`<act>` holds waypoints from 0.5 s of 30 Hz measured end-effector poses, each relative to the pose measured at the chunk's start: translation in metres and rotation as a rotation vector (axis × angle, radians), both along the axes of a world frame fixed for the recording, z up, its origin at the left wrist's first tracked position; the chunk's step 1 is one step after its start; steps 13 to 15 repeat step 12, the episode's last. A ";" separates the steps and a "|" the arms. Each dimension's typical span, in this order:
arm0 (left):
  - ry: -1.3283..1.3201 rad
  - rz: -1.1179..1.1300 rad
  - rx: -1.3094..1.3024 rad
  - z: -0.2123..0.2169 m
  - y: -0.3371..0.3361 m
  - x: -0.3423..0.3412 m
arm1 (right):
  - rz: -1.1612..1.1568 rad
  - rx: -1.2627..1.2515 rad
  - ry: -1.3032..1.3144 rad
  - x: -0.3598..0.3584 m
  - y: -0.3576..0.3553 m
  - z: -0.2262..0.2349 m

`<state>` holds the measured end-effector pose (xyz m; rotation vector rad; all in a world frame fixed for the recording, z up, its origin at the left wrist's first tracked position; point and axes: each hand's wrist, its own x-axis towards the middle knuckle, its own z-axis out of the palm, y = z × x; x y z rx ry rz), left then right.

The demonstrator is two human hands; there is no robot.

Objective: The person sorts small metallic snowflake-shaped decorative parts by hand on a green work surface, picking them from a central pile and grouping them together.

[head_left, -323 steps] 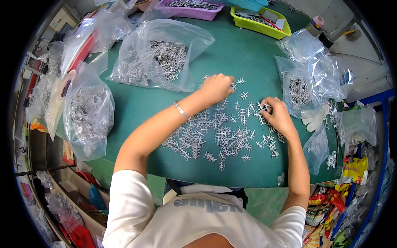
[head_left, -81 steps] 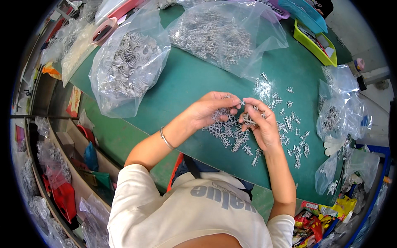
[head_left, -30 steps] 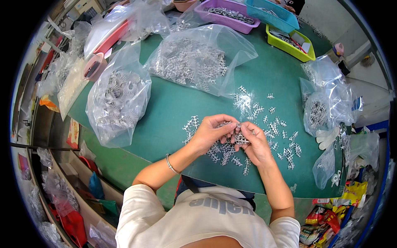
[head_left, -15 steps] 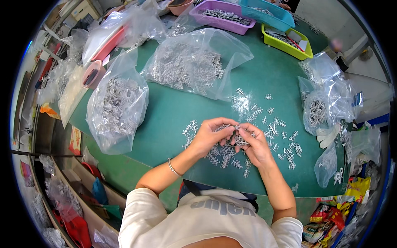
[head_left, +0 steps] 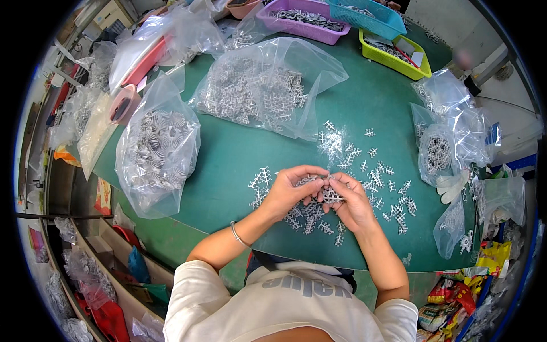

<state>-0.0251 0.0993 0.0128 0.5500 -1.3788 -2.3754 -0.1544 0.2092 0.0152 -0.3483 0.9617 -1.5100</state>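
Both hands meet over the green table near its front edge, fingertips almost touching. My left hand [head_left: 293, 189] is closed, its fingers curled around several small silver branched metal pieces [head_left: 306, 180]. Thumb and fingers pinched, my right hand [head_left: 351, 199] grips more of these branched metal pieces [head_left: 331, 196]. What sits exactly between the two thumbs is too small to make out. Under and around the hands lie loose branched metal pieces [head_left: 312, 215], with another scatter [head_left: 377, 178] to the right and a small group [head_left: 260, 185] to the left. Silvery powder [head_left: 333, 143] is spread beyond the hands.
A large clear bag [head_left: 250, 91] of similar pieces lies behind; a bag of round fluted metal pieces [head_left: 156, 145] sits left. Purple [head_left: 305, 21], blue [head_left: 370, 19] and yellow-green baskets [head_left: 394, 58] stand at the back. More clear bags [head_left: 450, 128] and a white glove [head_left: 452, 187] are at right.
My fingers have shifted only slightly, still together on the metal pieces. The view has moved a little, so the bags at left appear slightly farther left.
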 end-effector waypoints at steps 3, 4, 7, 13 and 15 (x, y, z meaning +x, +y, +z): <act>-0.018 0.008 0.008 0.001 0.000 -0.001 | -0.003 0.033 -0.002 -0.003 0.001 0.003; -0.024 0.011 0.012 0.001 0.000 0.000 | -0.006 0.047 -0.004 -0.003 0.003 0.004; -0.043 0.009 -0.002 -0.002 -0.003 0.003 | -0.014 0.103 -0.025 -0.013 0.008 0.009; -0.048 0.003 0.067 -0.006 -0.006 0.001 | 0.060 0.186 0.007 -0.042 0.022 0.008; -0.048 0.003 0.067 -0.006 -0.006 0.001 | 0.060 0.186 0.007 -0.042 0.022 0.008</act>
